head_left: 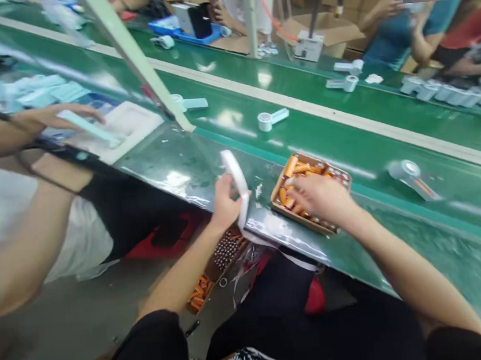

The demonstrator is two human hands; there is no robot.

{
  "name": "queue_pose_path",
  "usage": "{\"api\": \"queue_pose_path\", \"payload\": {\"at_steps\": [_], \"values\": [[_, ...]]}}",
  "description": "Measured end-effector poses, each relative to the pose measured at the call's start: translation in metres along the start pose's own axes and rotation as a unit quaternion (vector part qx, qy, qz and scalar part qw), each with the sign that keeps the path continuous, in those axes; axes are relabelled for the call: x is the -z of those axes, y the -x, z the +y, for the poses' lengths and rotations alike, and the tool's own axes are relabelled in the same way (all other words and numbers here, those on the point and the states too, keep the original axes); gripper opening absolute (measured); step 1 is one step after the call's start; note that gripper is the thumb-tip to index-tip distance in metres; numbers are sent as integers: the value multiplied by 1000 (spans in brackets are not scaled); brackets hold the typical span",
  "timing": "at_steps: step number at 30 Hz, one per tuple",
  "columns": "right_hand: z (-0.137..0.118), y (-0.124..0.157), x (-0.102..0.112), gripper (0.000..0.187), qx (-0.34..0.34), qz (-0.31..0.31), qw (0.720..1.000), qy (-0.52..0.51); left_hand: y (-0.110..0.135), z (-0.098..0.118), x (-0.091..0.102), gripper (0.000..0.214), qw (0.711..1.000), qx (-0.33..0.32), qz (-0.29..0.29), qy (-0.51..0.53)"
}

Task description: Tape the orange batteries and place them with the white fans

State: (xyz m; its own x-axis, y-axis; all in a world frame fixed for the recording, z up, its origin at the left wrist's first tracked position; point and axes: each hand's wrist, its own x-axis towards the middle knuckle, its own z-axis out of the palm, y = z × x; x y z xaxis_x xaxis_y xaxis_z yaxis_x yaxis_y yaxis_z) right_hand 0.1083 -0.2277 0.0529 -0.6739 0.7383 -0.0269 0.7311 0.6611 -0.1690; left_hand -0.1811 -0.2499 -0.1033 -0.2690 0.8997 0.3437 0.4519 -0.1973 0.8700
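Note:
My left hand [227,204] is closed round a roll of white tape [236,172], held upright near the table's front edge. A white strip [262,240] trails from its underside over the edge towards my lap. My right hand [323,195] reaches over a shallow cardboard box [306,219] of orange batteries [292,166]. Its fingers are bent and apart, touching or just above the batteries; I see nothing held in them. The fingertips are slightly blurred.
A green conveyor belt [234,105] carries light-blue handheld devices [266,121] and a blurred one [410,171]. On the left, a neighbour's hand [66,113] is over a light-blue part. A slanted post [131,55] stands ahead. Below lies another battery box [227,253]. Co-workers sit opposite.

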Motion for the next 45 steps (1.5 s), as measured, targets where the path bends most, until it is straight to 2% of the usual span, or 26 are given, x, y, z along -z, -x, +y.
{"api": "queue_pose_path", "payload": {"at_steps": [2,4,5,7,10,12,14,15,17,19,22,26,29,32,36,40,43,45], "values": [[41,-35,-3,24,16,61,995,79,0,-6,-12,59,998,-38,-31,-51],[68,-63,-16,40,62,59,987,133,0,-8,-18,54,989,-84,-66,-104],[77,-73,-24,46,80,52,984,151,0,-9,-20,53,984,-103,-81,-122],[85,-82,-35,44,104,49,978,172,0,-8,-19,52,979,-124,-92,-136],[89,-79,-36,40,114,72,982,134,1,-7,-13,54,978,-134,-84,-133],[88,-72,-27,30,88,105,990,44,3,-6,-10,54,977,-139,-79,-140],[84,-66,-16,22,28,148,984,-99,5,-4,-8,53,972,-157,-75,-157],[79,-64,-12,25,-6,160,970,-183,7,-2,-7,51,968,-172,-69,-167],[66,-62,-4,44,-62,147,931,-328,9,4,-5,44,957,-215,-53,-188],[51,-62,0,62,-80,112,909,-394,12,12,-1,37,939,-269,-46,-208],[31,-61,1,73,-43,101,927,-357,13,29,8,38,914,-332,-46,-227],[17,-53,-4,76,26,156,960,-231,13,50,20,44,898,-366,-46,-241],[15,-47,-6,73,32,177,973,-146,16,52,22,45,891,-373,-58,-253],[13,-45,-5,73,18,191,977,-97,22,46,22,46,894,-359,-75,-259],[12,-43,-3,73,28,184,980,-77,28,42,25,54,915,-308,-130,-227],[8,-39,-5,72,58,155,984,-62,27,53,35,65,925,-283,-186,-172],[6,-33,2,73,64,135,984,-97,19,60,47,67,920,-287,-216,-159],[6,-30,13,62,54,92,981,-159,9,64,55,63,904,-307,-240,-176]]}}
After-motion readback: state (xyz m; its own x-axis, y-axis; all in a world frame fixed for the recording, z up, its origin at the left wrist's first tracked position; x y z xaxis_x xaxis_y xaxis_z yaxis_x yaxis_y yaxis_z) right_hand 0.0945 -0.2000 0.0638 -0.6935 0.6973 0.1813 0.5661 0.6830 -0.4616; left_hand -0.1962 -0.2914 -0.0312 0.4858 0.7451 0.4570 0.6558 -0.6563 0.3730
